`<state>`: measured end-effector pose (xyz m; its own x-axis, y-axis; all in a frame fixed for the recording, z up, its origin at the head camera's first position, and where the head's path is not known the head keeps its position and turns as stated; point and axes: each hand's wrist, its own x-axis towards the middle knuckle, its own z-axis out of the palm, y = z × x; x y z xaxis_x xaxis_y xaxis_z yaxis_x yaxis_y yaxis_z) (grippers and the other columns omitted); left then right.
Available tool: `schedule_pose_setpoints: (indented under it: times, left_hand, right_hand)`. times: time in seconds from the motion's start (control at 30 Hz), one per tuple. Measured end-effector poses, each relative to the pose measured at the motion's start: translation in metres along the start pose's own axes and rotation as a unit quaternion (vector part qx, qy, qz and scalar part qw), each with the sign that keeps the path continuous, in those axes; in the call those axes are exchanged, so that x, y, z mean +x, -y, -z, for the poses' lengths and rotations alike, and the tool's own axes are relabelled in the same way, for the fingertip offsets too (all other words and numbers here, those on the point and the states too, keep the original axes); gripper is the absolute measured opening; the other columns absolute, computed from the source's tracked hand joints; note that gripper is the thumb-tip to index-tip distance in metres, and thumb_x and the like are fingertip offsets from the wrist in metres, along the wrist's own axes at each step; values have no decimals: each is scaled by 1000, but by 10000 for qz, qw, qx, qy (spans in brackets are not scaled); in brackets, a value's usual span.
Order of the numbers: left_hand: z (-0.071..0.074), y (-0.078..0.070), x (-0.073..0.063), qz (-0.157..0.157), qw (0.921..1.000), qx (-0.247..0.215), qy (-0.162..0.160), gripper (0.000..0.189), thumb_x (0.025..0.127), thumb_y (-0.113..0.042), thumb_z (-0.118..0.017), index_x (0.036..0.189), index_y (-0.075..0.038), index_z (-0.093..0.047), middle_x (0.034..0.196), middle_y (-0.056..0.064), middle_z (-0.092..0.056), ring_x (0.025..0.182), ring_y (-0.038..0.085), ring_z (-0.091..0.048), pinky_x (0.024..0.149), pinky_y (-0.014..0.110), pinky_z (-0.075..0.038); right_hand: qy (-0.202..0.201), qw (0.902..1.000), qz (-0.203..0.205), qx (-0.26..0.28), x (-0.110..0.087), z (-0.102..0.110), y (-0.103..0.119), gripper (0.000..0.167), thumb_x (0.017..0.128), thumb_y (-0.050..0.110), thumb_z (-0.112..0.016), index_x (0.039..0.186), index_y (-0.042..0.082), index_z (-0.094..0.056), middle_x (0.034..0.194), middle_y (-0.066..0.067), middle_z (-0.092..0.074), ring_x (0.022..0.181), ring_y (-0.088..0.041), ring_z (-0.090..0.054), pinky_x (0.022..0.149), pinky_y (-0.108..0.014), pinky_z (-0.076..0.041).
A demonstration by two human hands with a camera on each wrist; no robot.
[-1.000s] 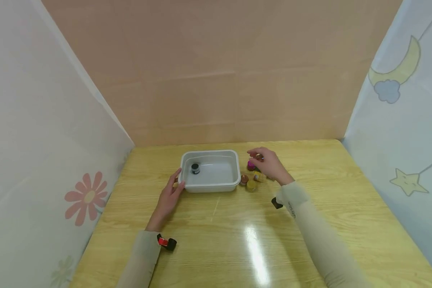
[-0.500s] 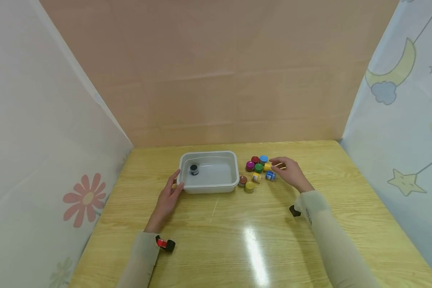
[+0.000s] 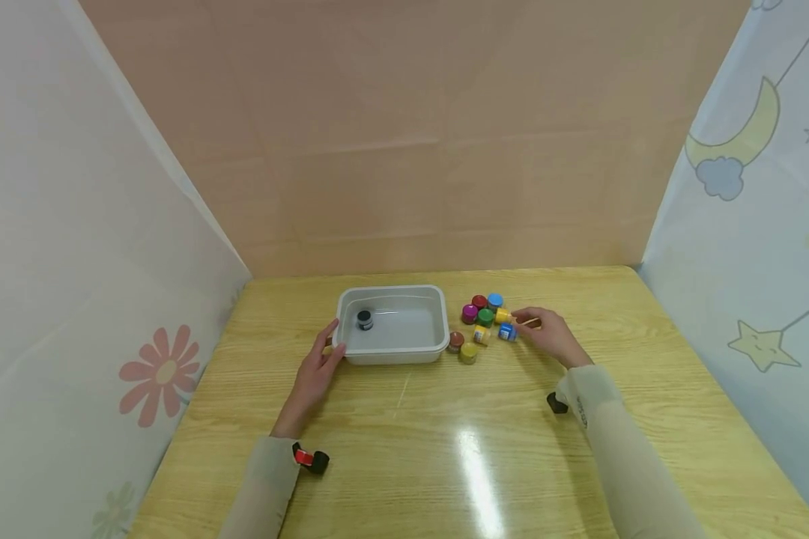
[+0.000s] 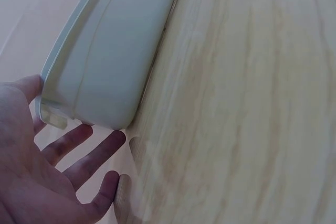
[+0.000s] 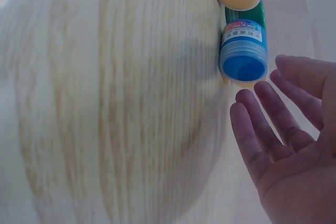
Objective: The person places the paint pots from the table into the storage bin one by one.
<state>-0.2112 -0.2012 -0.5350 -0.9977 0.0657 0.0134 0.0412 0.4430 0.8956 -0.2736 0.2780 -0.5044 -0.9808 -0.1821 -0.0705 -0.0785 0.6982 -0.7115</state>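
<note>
At the left end of the white plastic tray, my left hand holds the corner. Its thumb lies at the rim and its fingers bear against the outer wall in the left wrist view. Inside the tray stands a small paint jar with a black lid. My right hand is at the right side of the jar cluster, its fingertips right at an orange-yellow paint jar. In the right wrist view, its fingers are relaxed and apart, beside a blue paint jar lying on its side.
Close together right of the tray are jars in purple, dark red, light blue and green. A pale orange jar lies nearer, with brown and yellow ones by the tray. Walls surround the wooden table.
My right hand has moved right and nearer from above the jars to the cluster's right side, uncovering several jars. My left hand has stayed at the tray.
</note>
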Motion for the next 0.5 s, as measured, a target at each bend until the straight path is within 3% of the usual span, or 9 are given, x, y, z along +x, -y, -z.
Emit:
schedule_pose_setpoints:
  times: [0.27, 0.5]
  left_hand:
    - [0, 1, 1, 9, 10000, -71, -8, 60, 107, -51, -50, 163, -41, -27, 145, 17, -51, 123, 39, -66, 110, 61, -43]
    - [0, 0, 1, -2, 10000, -33, -28, 59, 107, -52, -49, 162, -42, -27, 147, 17, -51, 122, 39, -67, 110, 61, -44]
  right_hand:
    - [149, 9997, -51, 162, 3, -3, -8, 35, 107, 24, -59, 134, 2, -64, 137, -23, -62, 119, -40, -62, 99, -54, -52]
    - [303, 9991, -205, 237, 5, -6, -8, 37, 105, 21, -63, 136, 1, -62, 135, -24, -62, 120, -41, -62, 98, -52, -54]
